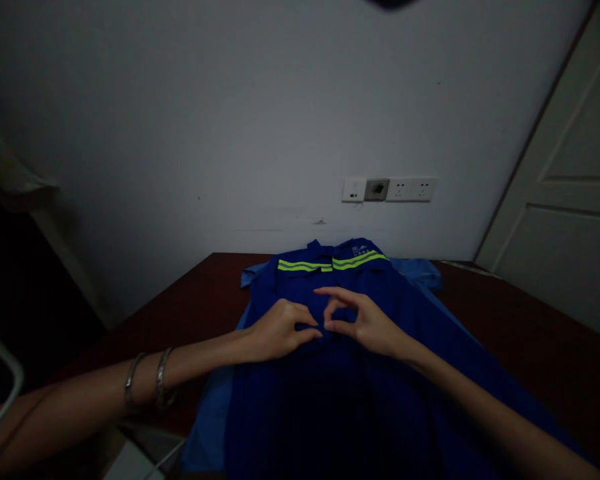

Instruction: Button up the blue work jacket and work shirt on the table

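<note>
A dark blue work jacket [395, 307] with yellow-green and grey reflective stripes across its chest lies front up, collar toward the wall. Over the middle of its front, my left hand [285, 327] has its thumb and forefinger bent toward each other, closed on the jacket's cloth. Just to the right, my right hand [365, 323] pinches the cloth between thumb and a bent finger, its forefinger stretched out above. The fingertips of both hands are close together. Dim light hides the small details between them.
Beneath the jacket a lighter blue garment [417, 270] sticks out on both sides. Both lie on a dark red-brown table [190, 293] against a white wall [260, 133]. Sockets [411, 189] are on the wall, a door [570, 193] at right. A pale curved bar [7, 363] shows at left.
</note>
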Available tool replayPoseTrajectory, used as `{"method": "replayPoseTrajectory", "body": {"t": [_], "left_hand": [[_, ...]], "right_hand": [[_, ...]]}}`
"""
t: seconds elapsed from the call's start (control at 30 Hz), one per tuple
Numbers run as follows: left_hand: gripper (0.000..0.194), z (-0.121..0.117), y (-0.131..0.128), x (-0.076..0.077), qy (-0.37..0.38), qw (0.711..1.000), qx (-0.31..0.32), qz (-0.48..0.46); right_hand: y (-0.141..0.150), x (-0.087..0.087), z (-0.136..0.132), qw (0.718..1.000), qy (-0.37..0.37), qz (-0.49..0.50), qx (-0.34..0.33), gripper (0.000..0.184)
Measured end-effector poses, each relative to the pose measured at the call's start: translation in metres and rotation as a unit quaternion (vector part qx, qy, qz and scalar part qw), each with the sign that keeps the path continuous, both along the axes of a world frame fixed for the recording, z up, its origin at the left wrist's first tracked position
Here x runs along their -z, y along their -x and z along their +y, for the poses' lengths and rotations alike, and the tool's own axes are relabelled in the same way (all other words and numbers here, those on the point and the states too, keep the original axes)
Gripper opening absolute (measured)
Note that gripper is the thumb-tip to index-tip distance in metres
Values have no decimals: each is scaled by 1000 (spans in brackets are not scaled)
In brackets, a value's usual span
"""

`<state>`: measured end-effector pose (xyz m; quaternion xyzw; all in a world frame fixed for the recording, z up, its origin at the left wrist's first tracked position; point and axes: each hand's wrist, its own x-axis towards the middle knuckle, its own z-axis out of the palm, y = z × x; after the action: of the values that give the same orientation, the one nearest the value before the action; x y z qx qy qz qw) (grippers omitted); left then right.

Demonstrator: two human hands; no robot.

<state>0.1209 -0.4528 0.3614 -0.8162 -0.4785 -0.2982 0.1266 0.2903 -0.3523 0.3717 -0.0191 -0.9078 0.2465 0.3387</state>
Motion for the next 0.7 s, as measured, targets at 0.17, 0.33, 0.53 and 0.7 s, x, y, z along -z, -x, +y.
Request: {"method": "replayPoseTrajectory", "body": {"t": [0.17, 0.33, 0.53, 0.7], "left_hand": [[15, 0, 0, 0, 34, 999, -32, -10], [14, 1, 4, -3, 48, 997, -52, -33], [17, 1, 1, -3, 64, 997, -41, -9], [17, 2, -2, -1, 60, 997, -35, 24]], "right_hand": [[-3, 5, 4, 1000, -27, 9, 10, 41], [-16, -14, 2, 988, -141, 48, 40, 15], [-17, -25, -9, 944, -319, -31, 77, 8], [-9, -22, -12, 926, -360, -92, 72, 5]]}}
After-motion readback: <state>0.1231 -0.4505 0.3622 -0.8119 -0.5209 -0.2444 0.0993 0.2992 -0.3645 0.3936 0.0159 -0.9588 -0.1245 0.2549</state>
